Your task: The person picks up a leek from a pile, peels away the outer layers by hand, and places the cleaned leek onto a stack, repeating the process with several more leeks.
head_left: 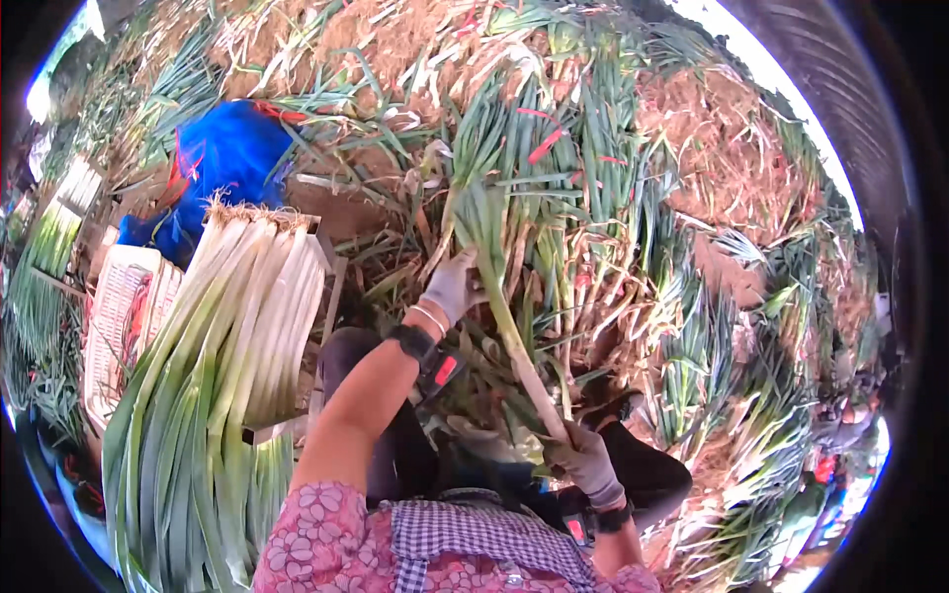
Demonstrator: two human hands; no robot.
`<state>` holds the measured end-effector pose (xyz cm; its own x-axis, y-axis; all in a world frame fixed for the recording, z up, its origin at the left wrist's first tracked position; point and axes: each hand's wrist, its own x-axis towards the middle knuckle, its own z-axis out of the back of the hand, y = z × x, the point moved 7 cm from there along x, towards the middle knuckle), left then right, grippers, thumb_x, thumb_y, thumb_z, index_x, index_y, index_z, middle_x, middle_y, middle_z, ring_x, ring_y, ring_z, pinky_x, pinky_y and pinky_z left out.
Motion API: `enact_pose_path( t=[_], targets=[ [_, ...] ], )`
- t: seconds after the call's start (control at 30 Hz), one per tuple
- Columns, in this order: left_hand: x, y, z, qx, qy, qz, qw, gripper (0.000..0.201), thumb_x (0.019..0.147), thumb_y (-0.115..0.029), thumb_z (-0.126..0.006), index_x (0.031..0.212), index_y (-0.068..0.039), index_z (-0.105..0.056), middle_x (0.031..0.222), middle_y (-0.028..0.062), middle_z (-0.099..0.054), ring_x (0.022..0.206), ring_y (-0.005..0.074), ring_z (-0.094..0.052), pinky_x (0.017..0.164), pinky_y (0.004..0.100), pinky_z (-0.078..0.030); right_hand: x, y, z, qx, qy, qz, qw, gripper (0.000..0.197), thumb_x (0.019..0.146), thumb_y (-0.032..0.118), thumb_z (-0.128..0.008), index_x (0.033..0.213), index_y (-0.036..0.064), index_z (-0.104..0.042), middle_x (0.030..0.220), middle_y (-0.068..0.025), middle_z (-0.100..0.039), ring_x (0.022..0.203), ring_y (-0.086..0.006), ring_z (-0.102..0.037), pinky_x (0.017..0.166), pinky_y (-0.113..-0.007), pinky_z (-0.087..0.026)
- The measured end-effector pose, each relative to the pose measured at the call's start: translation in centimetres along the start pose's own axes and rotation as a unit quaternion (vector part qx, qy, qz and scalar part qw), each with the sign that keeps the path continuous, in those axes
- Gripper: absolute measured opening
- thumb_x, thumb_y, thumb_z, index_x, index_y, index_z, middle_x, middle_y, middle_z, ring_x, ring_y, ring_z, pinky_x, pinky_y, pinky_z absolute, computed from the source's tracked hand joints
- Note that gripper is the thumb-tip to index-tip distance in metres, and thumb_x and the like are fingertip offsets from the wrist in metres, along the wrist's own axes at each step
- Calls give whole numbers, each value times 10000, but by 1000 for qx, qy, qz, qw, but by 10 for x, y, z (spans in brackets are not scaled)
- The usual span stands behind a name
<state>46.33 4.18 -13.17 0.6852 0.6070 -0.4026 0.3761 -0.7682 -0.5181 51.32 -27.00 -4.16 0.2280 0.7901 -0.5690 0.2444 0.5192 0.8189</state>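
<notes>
A long leek (510,331) slants across in front of me, its white root end toward me and its green leaves (479,222) pointing away. Around the root end is my gloved right hand (585,465), closed on it. Farther up, my gloved left hand (455,285) is closed right beside the stalk, where the green begins. A pale outer leaf strip (442,229) runs down to this hand, whose fingers seem to grip it; the fingertips are partly hidden.
To my left, a wooden rack (331,316) bears a stack of trimmed leeks (242,296), roots facing away. Beyond it lie a light plastic basket (127,321) and blue netting (232,148). More leeks (603,148) cover the ground ahead, among dry leaf scraps (732,163).
</notes>
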Motion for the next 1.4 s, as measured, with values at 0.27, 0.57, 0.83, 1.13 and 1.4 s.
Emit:
enact_pose_path(
  t=[0.27, 0.57, 0.83, 1.13, 1.4],
  targets=[
    [-30, -57, 3, 30, 20, -137, 990, 342, 961, -270, -538, 1127, 28, -547, 961, 156, -640, 905, 305, -641, 790, 462, -541, 109, 33, 0, -90, -22, 121, 988, 381, 882, 167, -621, 1218, -9, -586, 999, -65, -653, 881, -127, -608, 774, -265, -495],
    [-44, -89, -6, 15, 56, -207, 977, 319, 962, -254, -557, 1106, 28, -601, 1016, 108, -665, 887, 172, -642, 811, 298, -513, 210, 136, -127, 86, -31, 325, 941, 209, 776, 14, -661, 981, 20, -623, 818, -9, -626, 737, -77, -557, 669, -231, -447],
    [-47, -105, 6, 16, -5, -192, 981, 300, 959, -292, -541, 988, 4, -578, 914, 168, -666, 840, 318, -676, 761, 442, -567, 155, 79, -106, -32, -90, 242, 965, 146, 778, -6, -649, 917, 13, -607, 740, 20, -573, 648, -84, -535, 561, -243, -432],
    [-56, -104, -5, -2, 40, -190, 981, 251, 961, -157, -527, 1117, 37, -559, 925, 157, -661, 868, 307, -665, 839, 453, -548, 132, 89, -55, -409, -150, 203, 877, 595, 739, 304, -775, 1221, 48, -538, 967, -146, -650, 823, -327, -643, 744, -397, -520],
    [-59, -88, -20, -1, 111, -163, 980, 315, 907, -28, -564, 1201, 73, -517, 998, 160, -650, 970, 302, -639, 906, 417, -508, 149, 133, -104, -314, -239, 464, 793, 298, 747, 49, -709, 1016, 55, -579, 953, -123, -618, 872, -332, -577, 810, -405, -446]
  ],
)
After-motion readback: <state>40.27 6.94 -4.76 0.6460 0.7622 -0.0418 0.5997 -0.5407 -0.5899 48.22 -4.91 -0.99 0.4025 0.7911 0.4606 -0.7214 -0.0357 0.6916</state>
